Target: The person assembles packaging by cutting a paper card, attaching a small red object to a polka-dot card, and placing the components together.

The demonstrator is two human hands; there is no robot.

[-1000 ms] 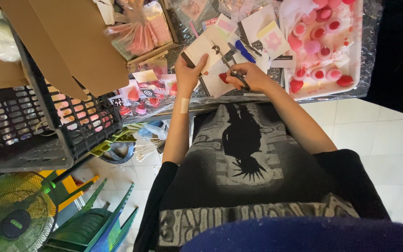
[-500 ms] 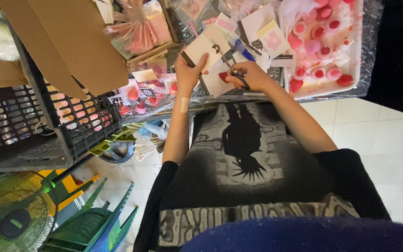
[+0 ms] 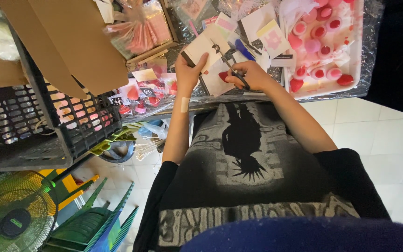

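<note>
Fingers pinch card and scissors at upper centre.
Left hand (image 3: pixel 188 71) fingers grip the card (image 3: pixel 204 43), now raised and tilted; right hand (image 3: pixel 250 75) fingers curl through the scissors (image 3: pixel 229 65), blades newly at the card's edge, beside the tray (image 3: pixel 356 65).

Single view, head-worn camera, looking steeply down along the wearer's torso. Table (image 3: pixel 257 93) edge runs across the upper third, toward 12 o'clock; both hands sit near centre-top at moderate range. Black crate (image 3: pixel 33 121) at 9 o'clock, green fan (image 3: pixel 10 214) at 8, white floor tiles (image 3: pixel 388 140) at 3.
</note>
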